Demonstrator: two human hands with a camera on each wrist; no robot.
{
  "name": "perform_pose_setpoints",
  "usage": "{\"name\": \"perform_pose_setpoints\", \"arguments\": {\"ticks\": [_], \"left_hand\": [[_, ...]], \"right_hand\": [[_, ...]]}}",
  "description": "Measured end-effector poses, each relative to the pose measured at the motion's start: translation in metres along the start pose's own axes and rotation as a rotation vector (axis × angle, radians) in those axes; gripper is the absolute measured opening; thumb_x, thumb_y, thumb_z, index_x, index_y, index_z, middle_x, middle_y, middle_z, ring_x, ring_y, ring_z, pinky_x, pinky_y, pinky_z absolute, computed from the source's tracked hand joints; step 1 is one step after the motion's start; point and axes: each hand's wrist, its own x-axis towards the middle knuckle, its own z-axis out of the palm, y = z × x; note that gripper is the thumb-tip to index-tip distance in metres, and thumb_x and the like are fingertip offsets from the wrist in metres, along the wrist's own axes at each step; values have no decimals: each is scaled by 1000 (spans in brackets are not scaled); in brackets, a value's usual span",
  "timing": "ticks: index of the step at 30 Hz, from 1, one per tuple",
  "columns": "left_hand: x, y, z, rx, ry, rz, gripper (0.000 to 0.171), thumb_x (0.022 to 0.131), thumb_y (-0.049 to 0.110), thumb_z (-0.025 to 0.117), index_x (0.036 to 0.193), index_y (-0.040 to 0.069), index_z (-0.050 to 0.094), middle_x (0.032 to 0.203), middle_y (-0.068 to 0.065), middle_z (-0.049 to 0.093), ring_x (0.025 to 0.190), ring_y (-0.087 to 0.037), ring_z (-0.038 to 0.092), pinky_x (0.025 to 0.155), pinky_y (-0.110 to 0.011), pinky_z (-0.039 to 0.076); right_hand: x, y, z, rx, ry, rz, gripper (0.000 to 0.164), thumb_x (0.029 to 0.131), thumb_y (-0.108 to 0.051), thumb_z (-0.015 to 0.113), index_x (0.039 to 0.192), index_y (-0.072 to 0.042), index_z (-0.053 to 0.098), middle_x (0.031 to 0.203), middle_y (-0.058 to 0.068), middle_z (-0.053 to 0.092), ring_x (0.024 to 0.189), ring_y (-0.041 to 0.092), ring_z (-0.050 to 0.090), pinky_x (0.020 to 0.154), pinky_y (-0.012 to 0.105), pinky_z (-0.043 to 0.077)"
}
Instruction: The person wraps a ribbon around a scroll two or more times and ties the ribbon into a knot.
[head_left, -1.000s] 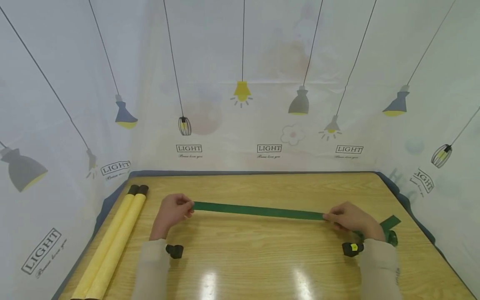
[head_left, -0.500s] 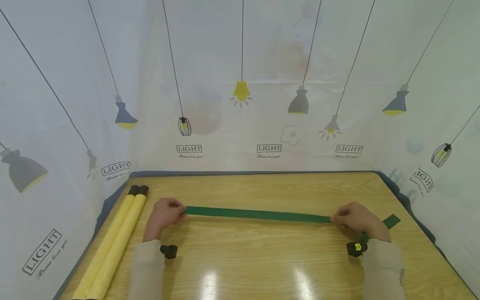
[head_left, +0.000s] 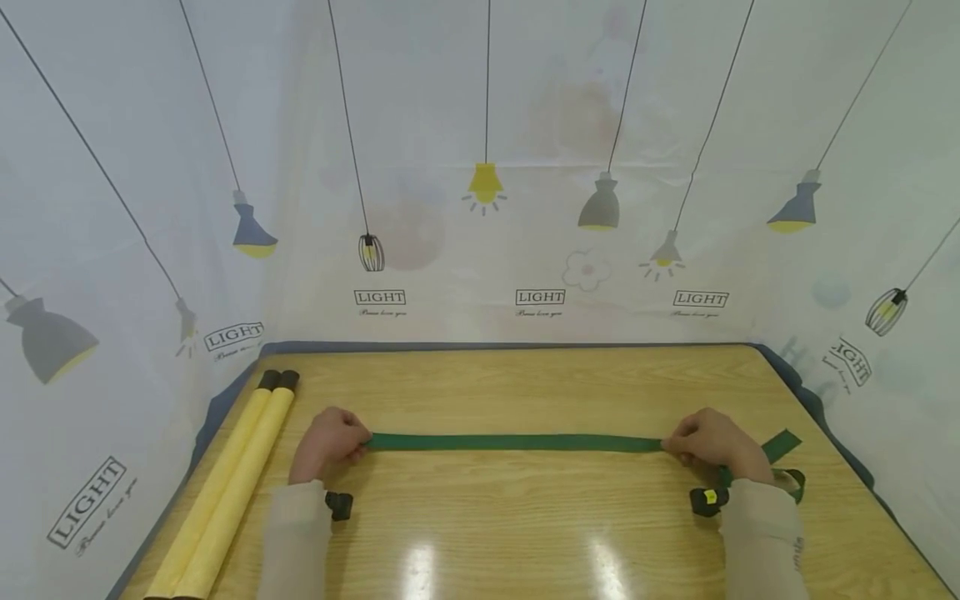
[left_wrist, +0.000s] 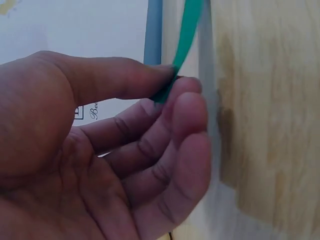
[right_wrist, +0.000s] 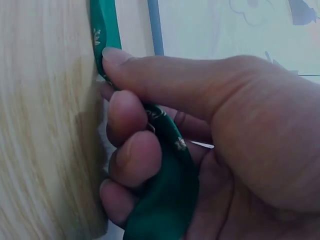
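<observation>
A green ribbon (head_left: 510,442) stretches nearly level between my two hands, close over the wooden table (head_left: 525,533). My left hand (head_left: 330,446) pinches its left end between thumb and forefinger, and a short tip of ribbon (left_wrist: 162,94) pokes out below the thumb in the left wrist view. With thumb and fingers my right hand (head_left: 708,442) grips it farther along. In the right wrist view the ribbon (right_wrist: 167,195) runs on across the palm, showing small pale flower prints. Its spare length (head_left: 782,446) lies looped and loose on the table beside the right wrist, partly hidden by the sleeve.
Two yellow rolls with black ends (head_left: 232,483) lie side by side along the table's left edge. A white curtain printed with lamps (head_left: 540,250) encloses the table at the back and sides. Small black wrist cameras (head_left: 340,505) show by the cuffs.
Both hands have come nearer and lower, bringing the ribbon down toward me. The ribbon has levelled out, and the stretch between the hands has grown longer than a second ago.
</observation>
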Motion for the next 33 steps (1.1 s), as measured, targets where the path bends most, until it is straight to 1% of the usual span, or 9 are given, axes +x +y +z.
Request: {"name": "perform_pose_setpoints", "arguments": {"ticks": [3, 10, 14, 17, 21, 24, 27, 30, 33], "left_hand": [[0, -1, 3, 49, -9, -2, 16, 91, 10, 62, 87, -2, 70, 67, -9, 65, 58, -18, 59, 54, -29, 49], [-5, 3, 3, 124, 26, 10, 17, 91, 11, 62, 85, -2, 71, 66, -8, 65, 58, -19, 59, 56, -32, 50], [-6, 4, 3, 152, 30, -13, 20, 92, 17, 65, 87, -1, 71, 67, -8, 65, 59, -20, 58, 56, -31, 48], [-7, 3, 2, 184, 56, -22, 26, 93, 25, 65, 92, -1, 71, 71, -8, 65, 63, -21, 58, 58, -32, 47], [-10, 1, -3, 224, 118, 2, 37, 95, 33, 62, 103, -3, 68, 88, -12, 66, 75, -24, 59, 65, -38, 49], [-13, 0, -6, 205, 153, 29, 47, 97, 37, 59, 115, -6, 63, 104, -19, 66, 87, -29, 62, 73, -44, 51], [-15, 1, -12, 179, 185, 71, 57, 97, 40, 58, 127, -9, 54, 115, -28, 62, 97, -36, 61, 78, -48, 51], [-15, 0, -20, 190, 215, 121, 67, 97, 40, 59, 134, -14, 45, 125, -35, 54, 110, -46, 55, 85, -54, 48], [-16, -1, -31, 220, 221, 139, 78, 96, 43, 59, 141, -17, 37, 136, -41, 41, 123, -55, 40, 95, -62, 40]], "right_hand": [[1, 0, 2, 9, -4, 9, 20, 91, -22, 69, 82, -5, 70, 63, 0, 60, 54, 14, 53, 54, 31, 46], [2, -5, 2, 31, -21, 65, 19, 91, -21, 69, 87, -3, 71, 67, 2, 62, 58, 15, 53, 57, 31, 47], [3, -3, 2, 24, -29, 105, 18, 91, -21, 68, 89, -3, 70, 69, 2, 62, 62, 15, 54, 59, 30, 46], [4, -4, 4, 11, -30, 116, 18, 91, -21, 68, 89, -3, 70, 69, 2, 62, 63, 15, 54, 59, 30, 46], [5, -7, 4, 1, -36, 96, 19, 91, -21, 67, 87, -3, 70, 68, 2, 61, 63, 15, 54, 60, 30, 46], [5, -9, 4, -2, -47, 90, 18, 91, -20, 67, 86, -3, 70, 67, 2, 61, 62, 15, 54, 60, 30, 46], [4, -9, 3, -4, -52, 94, 18, 91, -20, 67, 85, -3, 69, 67, 2, 61, 61, 15, 54, 60, 30, 46], [4, -9, 2, -9, -51, 90, 18, 92, -19, 66, 85, -3, 69, 67, 2, 61, 61, 15, 54, 60, 31, 47], [4, -9, 0, -14, -55, 89, 18, 92, -20, 66, 86, -3, 69, 68, 2, 61, 61, 15, 54, 60, 31, 47]]}}
